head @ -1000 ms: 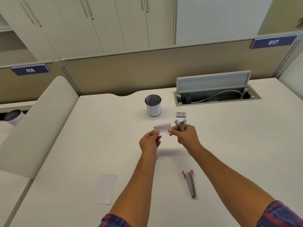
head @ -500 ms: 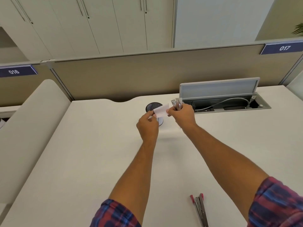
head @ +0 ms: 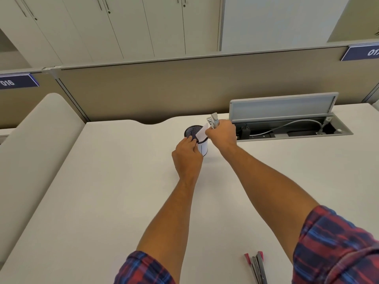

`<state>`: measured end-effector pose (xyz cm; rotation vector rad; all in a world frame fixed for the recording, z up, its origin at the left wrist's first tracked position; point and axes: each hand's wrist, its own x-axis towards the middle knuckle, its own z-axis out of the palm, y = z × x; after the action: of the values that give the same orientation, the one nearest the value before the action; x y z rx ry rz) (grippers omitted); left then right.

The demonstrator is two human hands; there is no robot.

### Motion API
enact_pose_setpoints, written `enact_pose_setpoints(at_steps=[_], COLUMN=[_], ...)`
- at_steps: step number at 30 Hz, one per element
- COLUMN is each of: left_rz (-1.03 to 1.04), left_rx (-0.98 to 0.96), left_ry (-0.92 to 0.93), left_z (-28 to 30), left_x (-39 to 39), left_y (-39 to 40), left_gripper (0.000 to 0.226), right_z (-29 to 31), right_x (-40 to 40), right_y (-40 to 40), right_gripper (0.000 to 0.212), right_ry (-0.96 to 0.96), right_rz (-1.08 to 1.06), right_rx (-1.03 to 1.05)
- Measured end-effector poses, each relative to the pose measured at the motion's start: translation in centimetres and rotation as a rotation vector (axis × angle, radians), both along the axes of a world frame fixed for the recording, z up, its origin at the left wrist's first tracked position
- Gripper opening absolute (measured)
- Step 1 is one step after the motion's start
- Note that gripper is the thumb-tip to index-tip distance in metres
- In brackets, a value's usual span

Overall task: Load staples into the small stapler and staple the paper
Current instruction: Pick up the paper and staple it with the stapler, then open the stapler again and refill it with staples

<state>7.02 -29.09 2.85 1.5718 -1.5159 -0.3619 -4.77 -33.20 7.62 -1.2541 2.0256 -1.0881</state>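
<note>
White desk (head: 102,201); white paper (head: 202,132); silver-grey stapler (head: 213,121); black mesh cup (head: 194,132) with a white band; red-and-blue plaid sleeves (head: 336,249); second stapler (head: 257,267), grey with red tips; beige partition (head: 164,89); navy number plates (head: 16,82) with white digits; off-white cabinets (head: 123,23).

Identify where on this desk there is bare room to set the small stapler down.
Free: the white desk top left of the left hand, and between the right forearm and the open cable tray. Crowded: around the black mesh pen cup, and by the red-tipped stapler.
</note>
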Motion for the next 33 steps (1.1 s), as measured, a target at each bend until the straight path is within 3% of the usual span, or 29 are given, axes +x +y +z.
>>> enact_pose_setpoints(at_steps=[4,9,12,17,24,33], left_rz=[-0.003,-0.002,0.016,-0.023,-0.124,-0.15], left_rx=[0.018,-0.023,-0.041,-0.109,0.017,0.307], left_ry=[0.012,0.003,-0.001,0.117,0.33,0.389], left_z=[0.1,0.5,0.8,1.8,2.4,1.8], left_x=[-0.1,0.1,0.2,-1.0,-3.2,-4.8], left_y=[0.1,0.3,0.7,2.5,7.4,14.3], left_gripper=[0.033,0.031,0.031,0.025,0.023,0.013], right_z=[-0.7,-1.3,-1.4,-1.9,-2.9,-5.5], right_x=[0.5,0.8,0.9,0.8,0.1,-2.4], right_y=[-0.7,-0.1,1.0,4.2,11.1,19.9], right_gripper=[0.019,0.047,0.051,0.034,0.025,0.015], right_ry=[0.008,-0.017,-0.04,-0.027,-0.018,-0.134], right_rz=[0.031,0.046,0.035,0.067,0.087,0.246], right_rx=[0.032,-0.018,-0.048,-0.102,-0.114,-0.11])
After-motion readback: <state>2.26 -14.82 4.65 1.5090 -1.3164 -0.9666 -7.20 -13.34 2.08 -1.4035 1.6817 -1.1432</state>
